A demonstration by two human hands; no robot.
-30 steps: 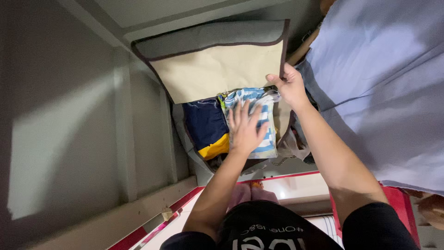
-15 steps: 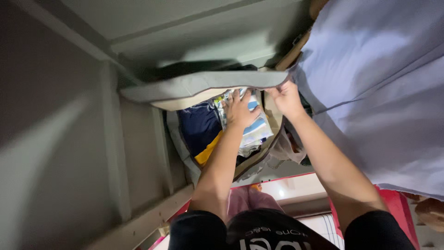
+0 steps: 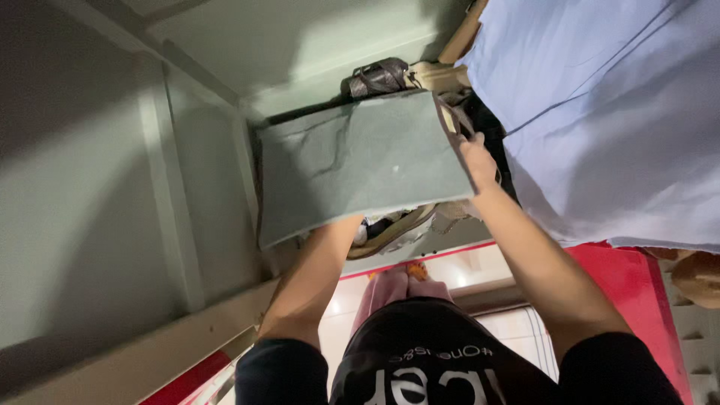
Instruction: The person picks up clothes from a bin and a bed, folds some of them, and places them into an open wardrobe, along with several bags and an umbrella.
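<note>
A grey fabric lid flap (image 3: pixel 352 169) of a soft storage box now lies lowered over the box, covering the folded clothes inside. My right hand (image 3: pixel 477 159) grips the flap's right edge near its corner. My left forearm (image 3: pixel 315 274) reaches under the flap into the box; my left hand is hidden beneath it. A sliver of the box's tan rim and some cloth (image 3: pixel 397 225) shows below the flap's near edge.
The box sits in a grey-green metal cabinet (image 3: pixel 112 195) with upright ribs. A pale blue hanging sheet (image 3: pixel 600 112) fills the right. A dark bag (image 3: pixel 379 75) lies behind the box. Below are a red-edged surface (image 3: pixel 622 277) and my feet (image 3: pixel 394 285).
The lid flap swung down from upright to covering the box, my right hand still on its edge. My left hand, earlier pressing the striped clothes, is now hidden under the flap.
</note>
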